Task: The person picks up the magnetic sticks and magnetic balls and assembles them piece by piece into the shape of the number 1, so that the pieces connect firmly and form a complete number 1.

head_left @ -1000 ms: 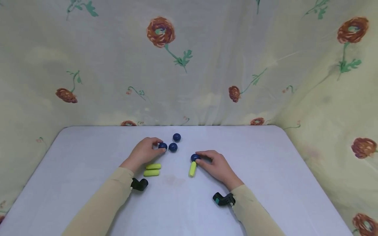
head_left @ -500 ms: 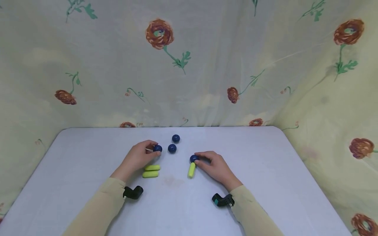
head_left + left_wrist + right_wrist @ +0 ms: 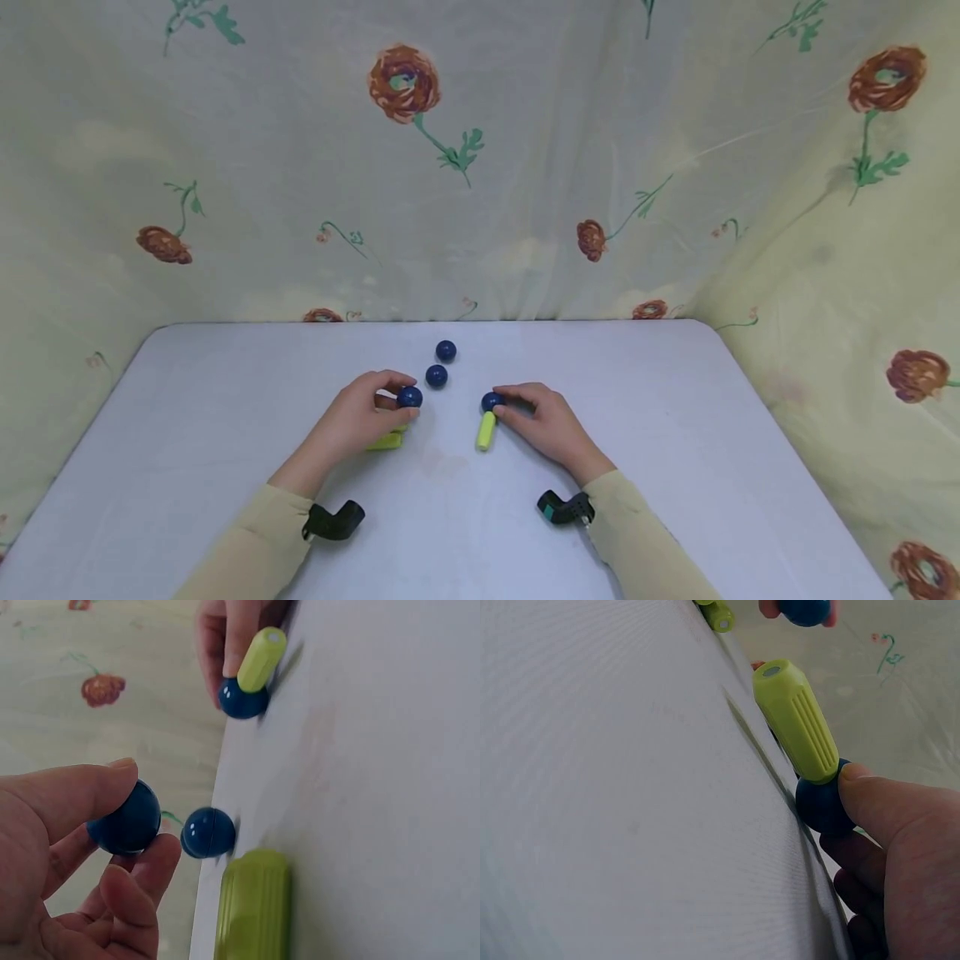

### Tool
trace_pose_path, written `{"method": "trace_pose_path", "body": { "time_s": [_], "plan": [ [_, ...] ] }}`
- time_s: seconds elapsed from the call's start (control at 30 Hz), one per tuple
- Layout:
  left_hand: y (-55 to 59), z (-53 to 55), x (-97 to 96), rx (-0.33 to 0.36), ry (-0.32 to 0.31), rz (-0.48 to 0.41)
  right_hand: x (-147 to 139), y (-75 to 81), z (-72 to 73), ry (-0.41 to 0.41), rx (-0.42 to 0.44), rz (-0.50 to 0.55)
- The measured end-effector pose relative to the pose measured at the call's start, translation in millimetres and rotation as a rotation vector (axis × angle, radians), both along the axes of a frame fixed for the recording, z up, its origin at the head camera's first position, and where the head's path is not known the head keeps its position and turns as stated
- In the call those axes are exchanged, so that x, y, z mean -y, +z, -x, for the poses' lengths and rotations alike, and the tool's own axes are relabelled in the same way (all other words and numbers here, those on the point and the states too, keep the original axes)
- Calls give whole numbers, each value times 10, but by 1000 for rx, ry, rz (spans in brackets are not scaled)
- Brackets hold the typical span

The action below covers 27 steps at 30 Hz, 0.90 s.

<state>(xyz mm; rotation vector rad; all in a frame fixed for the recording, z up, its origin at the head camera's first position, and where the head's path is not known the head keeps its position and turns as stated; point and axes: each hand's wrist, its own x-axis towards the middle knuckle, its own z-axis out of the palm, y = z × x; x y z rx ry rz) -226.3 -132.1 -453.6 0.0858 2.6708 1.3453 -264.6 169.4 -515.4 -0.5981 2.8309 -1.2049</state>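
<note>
In the head view my left hand [image 3: 351, 423] pinches a blue ball [image 3: 409, 398] between thumb and fingers, raised over the table. The left wrist view shows this blue ball [image 3: 129, 819] apart from anything else. Partly hidden behind that hand lie two yellow-green rods [image 3: 386, 442]. To the right, my right hand [image 3: 551, 423] grips another blue ball [image 3: 491, 401] at the table. A yellow-green rod [image 3: 795, 720] joins that ball at one end, its free end tipped up off the cloth and showing a grey disc.
Two loose blue balls sit toward the back middle, one ball [image 3: 437, 377] in front of the other ball [image 3: 446, 351]. A white cloth covers the table [image 3: 637, 383]. Behind it hangs a flowered curtain [image 3: 510, 167]. Each wrist carries a black camera [image 3: 333, 521].
My left hand has drawn its blue ball away from the two loose balls, back toward me and over the paired rods. My right hand stays on its ball with the rod.
</note>
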Motion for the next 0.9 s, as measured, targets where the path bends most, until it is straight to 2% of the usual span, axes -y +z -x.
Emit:
{"method": "trace_pose_path", "body": {
  "time_s": [0.1,0.4,0.67,0.9],
  "plan": [
    [-4,-60,-51,-24,-8,-15,1,3,3,-6,2,-4],
    [-110,-249,-213,-98,-15,-30,7,22,-10,-7,23,2],
    [-192,-383,-360,-120,-113,-60,9,12,-15,-24,23,-15],
    [-272,-439,-466,-100,-170,-21,12,12,-9,-24,22,-19]
  ]
}}
